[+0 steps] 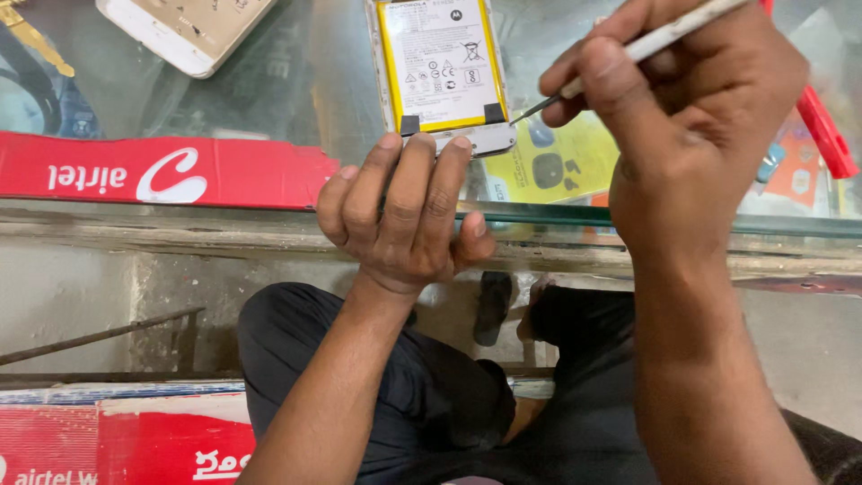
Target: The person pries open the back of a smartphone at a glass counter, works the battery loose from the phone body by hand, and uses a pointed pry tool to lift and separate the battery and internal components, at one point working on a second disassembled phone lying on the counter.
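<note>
- An opened phone (442, 67) lies back-up on the glass counter (305, 81), its yellow-edged battery showing, its lower end close to the counter's near edge.
- The left hand (404, 211) rests at that edge, fingers (409, 175) stretched up so the tips press against the phone's bottom end; the thumb curls along the glass rim. It pins the phone rather than closing around it.
- The right hand (682, 117) is clenched on a thin white-handled tool (646, 43), pinched between thumb and forefingers like a pen.
- The tool's dark metal tip points down and left, reaching the phone's lower right corner, just beside the battery's black tab; whether it quite touches I cannot tell.
- A second, pale phone (184, 27) lies face-down near the far left of the counter, well apart from the hands.
- A red strip (162, 169) runs along the counter's front edge, left of the left hand.
- Under the glass sit yellow and orange packets (548, 166), beneath the right hand.
- A red-handled object (824, 130) pokes out behind the right hand.
</note>
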Demonstrator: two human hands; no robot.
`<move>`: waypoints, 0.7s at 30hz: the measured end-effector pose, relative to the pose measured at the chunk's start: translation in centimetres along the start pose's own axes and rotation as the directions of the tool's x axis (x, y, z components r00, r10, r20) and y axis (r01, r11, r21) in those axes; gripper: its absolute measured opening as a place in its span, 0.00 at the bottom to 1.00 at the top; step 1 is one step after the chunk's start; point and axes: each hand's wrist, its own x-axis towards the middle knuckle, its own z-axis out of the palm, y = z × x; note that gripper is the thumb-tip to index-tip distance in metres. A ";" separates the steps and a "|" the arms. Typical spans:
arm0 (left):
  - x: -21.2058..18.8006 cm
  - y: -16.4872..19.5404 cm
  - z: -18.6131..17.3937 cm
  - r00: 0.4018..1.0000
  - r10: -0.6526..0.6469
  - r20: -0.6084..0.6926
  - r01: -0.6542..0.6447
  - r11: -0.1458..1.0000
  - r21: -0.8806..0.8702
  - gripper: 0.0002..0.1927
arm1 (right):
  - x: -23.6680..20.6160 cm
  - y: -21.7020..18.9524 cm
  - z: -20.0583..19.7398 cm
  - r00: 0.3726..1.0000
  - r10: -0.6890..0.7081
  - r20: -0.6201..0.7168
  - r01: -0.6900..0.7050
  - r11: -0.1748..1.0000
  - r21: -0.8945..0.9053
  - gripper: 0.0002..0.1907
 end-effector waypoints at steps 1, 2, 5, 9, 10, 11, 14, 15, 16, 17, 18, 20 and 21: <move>0.0 0.0 -0.1 1.000 0.003 0.010 -0.003 1.000 0.000 0.27 | 0.0 0.0 0.1 1.000 -0.002 0.010 0.003 1.000 -0.016 0.03; 0.0 -0.1 -0.2 1.000 0.006 0.018 -0.006 1.000 0.002 0.28 | 0.1 0.0 0.1 1.000 -0.003 0.017 0.004 0.999 -0.037 0.04; -0.1 -0.1 -0.2 0.999 0.010 0.032 -0.010 1.000 0.011 0.28 | 0.2 0.1 0.4 0.999 -0.023 0.049 0.028 0.995 -0.099 0.02; -0.1 -0.2 -0.1 1.000 0.010 0.028 -0.011 1.000 0.014 0.28 | 0.4 0.1 0.6 0.998 -0.045 0.052 0.052 0.989 -0.142 0.02; -0.1 -0.2 -0.1 1.000 0.010 0.029 -0.011 1.000 0.015 0.28 | 0.5 0.1 0.7 0.997 -0.052 0.054 0.060 0.987 -0.149 0.02; -0.1 -0.2 -0.1 0.999 0.010 0.032 -0.010 1.000 0.015 0.28 | 0.5 0.1 0.8 0.996 -0.067 0.066 0.077 0.984 -0.160 0.02; 0.0 -0.1 -0.2 0.999 0.014 0.034 -0.014 1.000 0.007 0.28 | 0.6 -0.1 0.9 0.993 -0.094 0.074 0.109 0.966 -0.236 0.04; 0.0 -0.1 -0.2 0.999 0.016 0.032 -0.016 1.000 0.007 0.28 | 0.7 -0.2 1.0 0.992 -0.095 0.080 0.113 0.959 -0.261 0.05; 0.0 -0.1 -0.2 0.999 0.014 0.029 -0.014 1.000 0.010 0.28 | 0.7 -0.4 1.0 0.992 -0.096 0.086 0.117 0.951 -0.286 0.05; 0.0 0.0 -0.1 1.000 0.011 0.024 -0.011 1.000 0.011 0.28 | 0.7 -0.5 1.0 0.991 -0.088 0.098 0.114 0.944 -0.309 0.05; 0.1 0.0 0.0 1.000 0.008 0.019 -0.009 1.000 0.011 0.28 | 0.7 -0.6 1.0 0.992 -0.077 0.099 0.105 0.943 -0.316 0.04; 0.0 0.0 0.0 1.000 0.010 0.015 -0.010 1.000 0.007 0.28 | 0.6 -1.0 1.0 0.994 -0.051 0.092 0.077 0.947 -0.312 0.03; 0.0 0.0 -0.1 1.000 0.010 0.016 -0.010 1.000 0.005 0.28 | 0.6 -1.1 1.0 0.995 -0.045 0.092 0.071 0.950 -0.305 0.03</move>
